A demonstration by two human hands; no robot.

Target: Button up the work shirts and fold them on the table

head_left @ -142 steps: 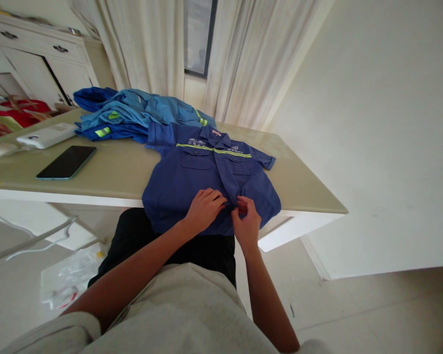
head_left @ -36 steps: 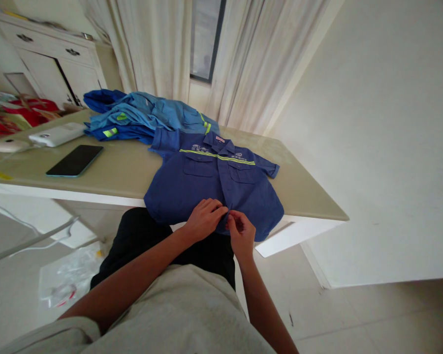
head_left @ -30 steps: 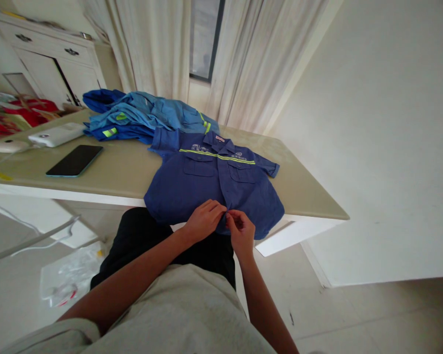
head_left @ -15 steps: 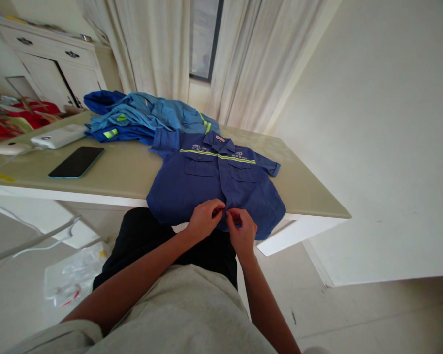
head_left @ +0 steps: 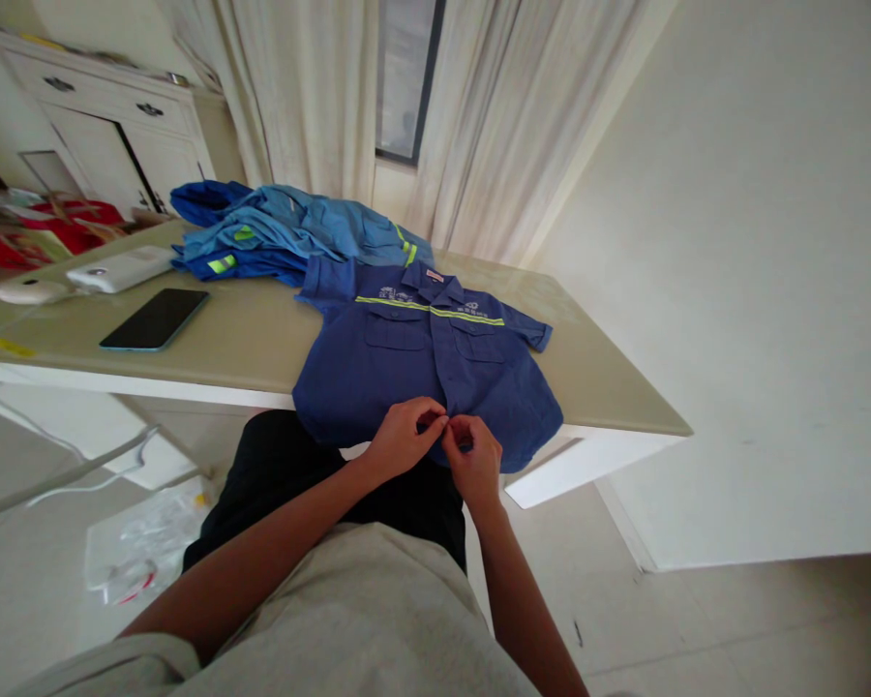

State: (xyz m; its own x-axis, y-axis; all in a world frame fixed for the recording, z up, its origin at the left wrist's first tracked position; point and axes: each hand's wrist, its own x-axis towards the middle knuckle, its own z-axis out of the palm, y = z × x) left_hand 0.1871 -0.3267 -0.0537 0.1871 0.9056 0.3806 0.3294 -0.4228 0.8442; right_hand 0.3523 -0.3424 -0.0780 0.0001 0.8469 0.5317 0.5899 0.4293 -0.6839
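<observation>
A dark blue short-sleeved work shirt point(head_left: 399, 373) lies front up, its collar away from me and its hem hanging over the table's near edge. A yellow-green stripe crosses its chest, above two flap pockets. Low on the front placket, my left hand point(head_left: 406, 438) pinches the cloth between thumb and fingers. My right hand point(head_left: 475, 457) is closed in a pinch at the same spot, its fingertips almost against those of the left. The fingertips hide whatever small part of the placket lies between them.
Behind the shirt is a heap of blue garments point(head_left: 319, 223) on the table point(head_left: 261, 339). To the left lie a black-screened phone point(head_left: 156, 319), a white device point(head_left: 123, 269) and a round white object point(head_left: 33, 290) with a cable. A plastic bag point(head_left: 145, 542) is on the floor; a wall point(head_left: 755, 290) stands right.
Both hands stay at the lower placket, and their fingertips have come closer together. The view has shifted very slightly.
</observation>
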